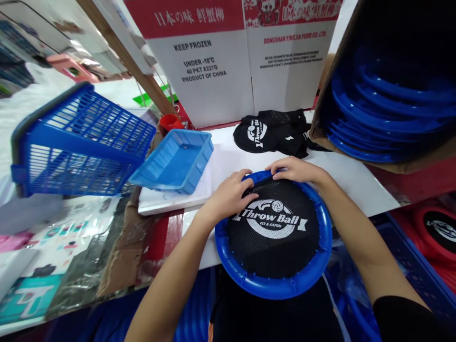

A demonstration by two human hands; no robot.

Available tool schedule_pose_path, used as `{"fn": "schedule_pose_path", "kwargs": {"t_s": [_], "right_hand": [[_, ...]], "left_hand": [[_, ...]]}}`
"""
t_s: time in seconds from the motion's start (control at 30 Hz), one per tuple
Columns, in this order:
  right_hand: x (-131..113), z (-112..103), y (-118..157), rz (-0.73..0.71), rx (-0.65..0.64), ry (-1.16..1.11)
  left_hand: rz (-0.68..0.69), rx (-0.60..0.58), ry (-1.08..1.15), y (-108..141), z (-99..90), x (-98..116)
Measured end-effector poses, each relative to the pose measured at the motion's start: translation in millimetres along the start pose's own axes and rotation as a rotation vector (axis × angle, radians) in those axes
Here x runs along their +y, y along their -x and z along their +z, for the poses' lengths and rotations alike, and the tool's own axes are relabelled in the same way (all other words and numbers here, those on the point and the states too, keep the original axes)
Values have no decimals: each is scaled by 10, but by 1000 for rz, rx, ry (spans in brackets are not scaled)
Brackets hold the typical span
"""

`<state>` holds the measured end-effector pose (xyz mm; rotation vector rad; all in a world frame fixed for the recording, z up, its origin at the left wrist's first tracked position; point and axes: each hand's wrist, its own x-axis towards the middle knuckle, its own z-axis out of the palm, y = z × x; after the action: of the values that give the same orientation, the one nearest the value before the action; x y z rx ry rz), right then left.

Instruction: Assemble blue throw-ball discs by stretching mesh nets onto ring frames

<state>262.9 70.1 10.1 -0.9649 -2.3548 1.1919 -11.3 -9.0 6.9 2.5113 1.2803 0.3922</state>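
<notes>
A round throw-ball disc (272, 259) with a blue plastic rim and black mesh leans on the near edge of the white tabletop, its "Throw Ball" print facing up. My left hand (233, 192) grips the far-left part of its rim, fingers curled over the edge and thumb on the mesh. At the far rim, slightly right of the middle, my right hand (294, 169) is closed on the edge with bent fingers. Small pegs run around the mesh border. Just beyond my hands lies a pile of loose black printed mesh pieces (272, 133).
On the right, an open carton (320, 137) holds several blue rings (388, 111). A light-blue tray (178, 164) and a tilted blue basket (85, 142) stand left. White food cartons (213, 92) form the back. Red discs (438, 228) lie at the lower right.
</notes>
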Motion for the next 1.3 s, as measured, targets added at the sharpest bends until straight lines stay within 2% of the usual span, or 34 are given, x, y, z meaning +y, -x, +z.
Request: {"fn": "schedule_pose_path", "kwargs": {"t_s": [0.2,0.37,0.53,0.8,1.03,1.2,1.3], "right_hand": [[88,-3,-78,-16,-25,-45],[126,-21,-113,-22,-81,-33],[112,1,-116,-19,-86,20],[76,16,-97,-23,-79,143],[80,23,-89,-71,-73,214],[146,-20,-90,-91,-191,111],[167,22,-84,-93,-164,91]], "left_hand": [[-203,87,362,-79,-6,-93],[-312,65,576,-117,1,-196],[-363,41,683,-122,-9,-282],[-377,156,628,-166,81,-209],[-291,65,551,-128,20,-211],[-246,9,506,-121,38,-217],[-204,-2,460,-127,50,-227]]}}
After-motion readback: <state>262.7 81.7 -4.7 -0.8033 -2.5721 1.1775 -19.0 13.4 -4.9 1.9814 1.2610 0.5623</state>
